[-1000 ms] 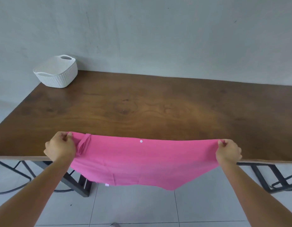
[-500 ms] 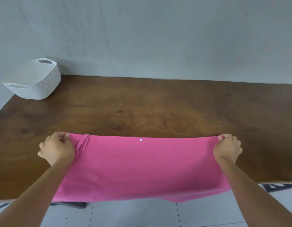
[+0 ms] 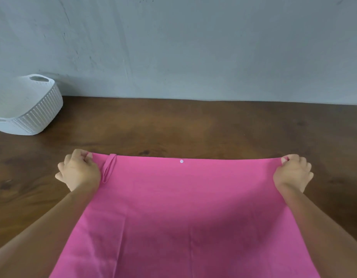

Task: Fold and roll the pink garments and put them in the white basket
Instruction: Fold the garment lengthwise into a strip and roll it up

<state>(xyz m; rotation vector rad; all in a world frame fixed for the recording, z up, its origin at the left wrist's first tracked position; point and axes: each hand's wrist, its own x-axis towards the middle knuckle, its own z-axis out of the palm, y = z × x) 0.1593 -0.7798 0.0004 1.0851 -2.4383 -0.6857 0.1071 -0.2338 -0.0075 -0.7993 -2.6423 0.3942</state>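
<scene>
- Brown wooden table (image 3: 193,127) is backed by a grey wall; the white basket (image 3: 33,109) stands far left.
- Pink garment (image 3: 183,207) is spread flat, its far edge running left-right, pinched at each corner by the left hand (image 3: 79,171) and right hand (image 3: 293,173).
- Basket lies nearer the left hand.

A broad band of bare table (image 3: 193,125) crosses the middle of the frame, passable between the far edge of the pink garment (image 3: 183,217) and the wall (image 3: 193,47). The white basket (image 3: 39,115) blocks its left end. The left hand (image 3: 78,171) and right hand (image 3: 293,172) occupy the garment's corners
</scene>
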